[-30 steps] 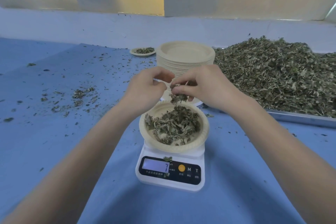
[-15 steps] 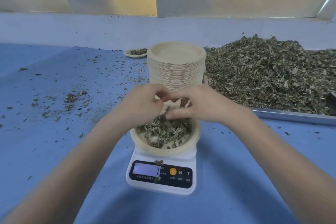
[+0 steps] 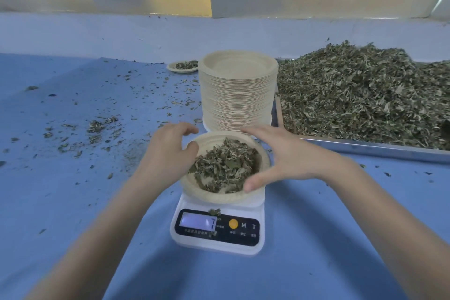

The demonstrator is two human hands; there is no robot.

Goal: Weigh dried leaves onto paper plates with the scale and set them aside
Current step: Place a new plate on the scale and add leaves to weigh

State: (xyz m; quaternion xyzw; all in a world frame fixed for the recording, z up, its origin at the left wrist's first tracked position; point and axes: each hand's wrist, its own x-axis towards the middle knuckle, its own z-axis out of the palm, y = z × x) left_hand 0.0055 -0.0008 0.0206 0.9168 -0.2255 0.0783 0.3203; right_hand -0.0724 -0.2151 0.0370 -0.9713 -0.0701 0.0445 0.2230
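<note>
A: What differs from half a second ago?

B: Both hands have parted. The left hand (image 3: 170, 151) curls at the left rim of the paper plate (image 3: 220, 196) of dried leaves (image 3: 225, 165), thumb touching it; whether it grips, I cannot tell. The right hand (image 3: 283, 156) is spread beside the right rim.

A: And the plate?

B: Between them, still on the scale (image 3: 219, 229), reading 7. The plate stack (image 3: 237, 90) stands just beyond the fingertips.

plate stack (image 3: 237, 95) just behind scale (image 3: 219, 234)
</note>
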